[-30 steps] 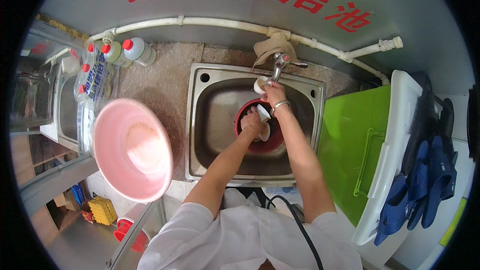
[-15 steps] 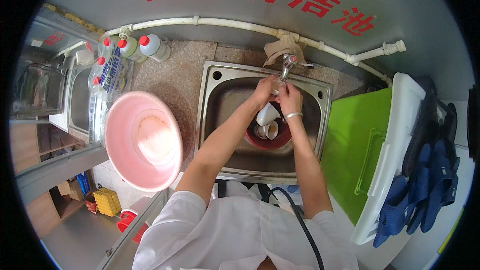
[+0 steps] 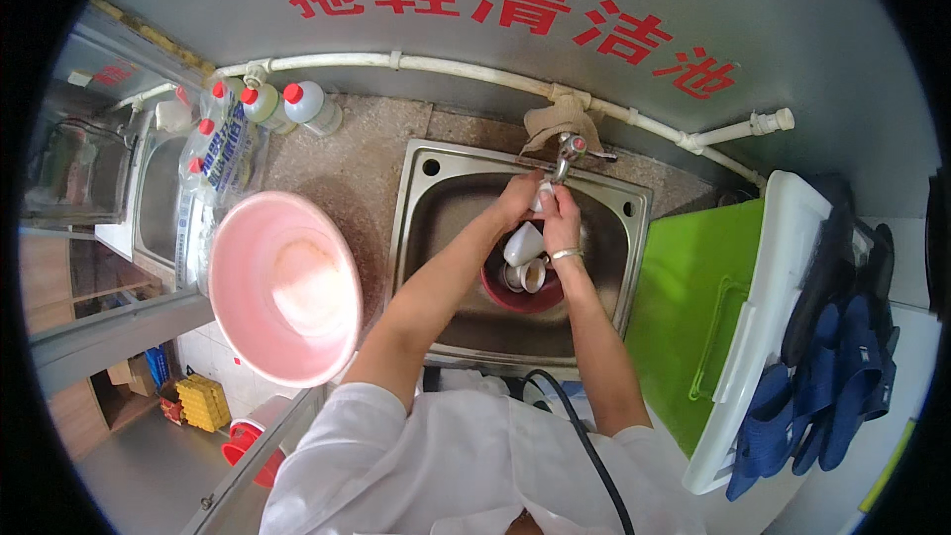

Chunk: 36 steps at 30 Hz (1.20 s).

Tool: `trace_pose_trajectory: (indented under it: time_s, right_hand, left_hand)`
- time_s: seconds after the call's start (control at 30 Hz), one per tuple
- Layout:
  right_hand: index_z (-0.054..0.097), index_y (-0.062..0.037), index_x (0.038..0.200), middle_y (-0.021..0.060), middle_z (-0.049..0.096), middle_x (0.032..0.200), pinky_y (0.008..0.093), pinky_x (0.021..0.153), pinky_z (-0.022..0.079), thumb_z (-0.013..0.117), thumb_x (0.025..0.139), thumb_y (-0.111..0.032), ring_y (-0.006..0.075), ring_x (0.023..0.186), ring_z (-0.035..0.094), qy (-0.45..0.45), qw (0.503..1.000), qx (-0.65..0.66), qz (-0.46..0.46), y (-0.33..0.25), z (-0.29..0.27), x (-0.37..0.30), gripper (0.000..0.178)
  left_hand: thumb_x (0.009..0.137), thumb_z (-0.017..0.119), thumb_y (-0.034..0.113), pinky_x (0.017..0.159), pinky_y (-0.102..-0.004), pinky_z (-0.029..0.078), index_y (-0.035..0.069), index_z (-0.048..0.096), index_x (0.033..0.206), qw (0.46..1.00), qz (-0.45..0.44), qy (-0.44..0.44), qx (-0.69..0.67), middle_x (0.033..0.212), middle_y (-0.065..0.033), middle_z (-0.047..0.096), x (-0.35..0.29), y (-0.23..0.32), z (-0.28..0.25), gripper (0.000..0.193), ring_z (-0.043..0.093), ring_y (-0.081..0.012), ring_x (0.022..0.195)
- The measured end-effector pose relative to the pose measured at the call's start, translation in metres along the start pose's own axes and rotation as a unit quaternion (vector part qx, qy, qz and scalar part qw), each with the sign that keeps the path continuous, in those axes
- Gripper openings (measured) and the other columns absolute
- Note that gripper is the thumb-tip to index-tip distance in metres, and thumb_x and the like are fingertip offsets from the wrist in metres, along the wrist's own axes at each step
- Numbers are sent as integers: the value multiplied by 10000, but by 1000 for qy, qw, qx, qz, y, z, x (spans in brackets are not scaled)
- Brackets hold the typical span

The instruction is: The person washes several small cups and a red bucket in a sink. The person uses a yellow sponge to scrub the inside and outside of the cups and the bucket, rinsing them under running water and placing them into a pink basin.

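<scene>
Small white cup (image 3: 542, 200): one, held over the sink just below the tap, partly hidden by fingers. Left grip (image 3: 518, 196): bare hand, fingers closed, pinching the cup from its left. Right grip (image 3: 561, 222): bare hand, pinching the same cup from its right; silvery bangle (image 3: 567, 254) at the wrist. Tap (image 3: 571, 148): metal, red mark on top, brownish cloth (image 3: 555, 125) behind it. Basin (image 3: 521, 303): dark red, round, standing in the sink below the hands; contents include a larger white cup (image 3: 522, 246), tilted, and smaller cups (image 3: 534, 275) beside it. Sink (image 3: 446, 287): stainless steel, rectangular, set in a speckled stone desk (image 3: 371, 144). Left of sink: pink tub (image 3: 287, 287), large; behind it, red-capped bottles (image 3: 313, 110). Right of sink: green panel (image 3: 693, 287) with white edge; beyond, blue slippers (image 3: 852, 376), several.
</scene>
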State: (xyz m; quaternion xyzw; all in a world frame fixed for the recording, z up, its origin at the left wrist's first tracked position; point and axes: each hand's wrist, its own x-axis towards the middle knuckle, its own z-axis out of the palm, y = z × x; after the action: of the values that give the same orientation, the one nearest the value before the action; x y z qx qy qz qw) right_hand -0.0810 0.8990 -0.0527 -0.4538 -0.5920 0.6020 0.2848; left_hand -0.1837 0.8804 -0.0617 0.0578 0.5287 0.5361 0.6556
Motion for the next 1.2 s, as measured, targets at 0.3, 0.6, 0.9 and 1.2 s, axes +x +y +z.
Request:
trace_pose_trajectory:
  time_s: [0.3, 0.6, 0.9, 1.2]
  right_hand:
    - [589, -18, 1011, 75, 641, 808, 307, 699, 466, 540, 873, -182, 187, 752, 601, 48, 988, -130, -72, -45, -43, 25, 220]
    - [622, -18, 824, 58, 634, 779, 271, 662, 432, 598, 812, -165, 165, 718, 563, 159, 978, -92, -103, -82, -69, 68, 150]
    - [633, -35, 932, 5, 617, 853, 237, 739, 418, 651, 796, -190, 87, 784, 528, -44, 999, 15, 11, -97, -59, 82, 208]
    - [495, -50, 787, -11, 524, 776, 198, 568, 441, 597, 744, 46, 66, 616, 498, 227, 962, -14, -153, -71, -110, -4, 147]
  left_hand:
    - [934, 362, 408, 400, -180, 450, 83, 520, 955, 977, -33, -88, -192, 804, -86, 628, -4, 9, -2, 362, 625, -177, 665]
    - [912, 405, 435, 401, -196, 451, 77, 530, 952, 970, -41, -86, -222, 795, -88, 630, -19, 16, -4, 381, 634, -196, 690]
    - [875, 440, 521, 391, -187, 392, 83, 550, 918, 981, -53, -73, -174, 803, -45, 629, -27, 19, -5, 454, 617, -157, 699]
    - [871, 438, 532, 392, -200, 378, 112, 524, 915, 990, -46, -48, -122, 760, -31, 604, -17, 12, -8, 431, 607, -165, 680]
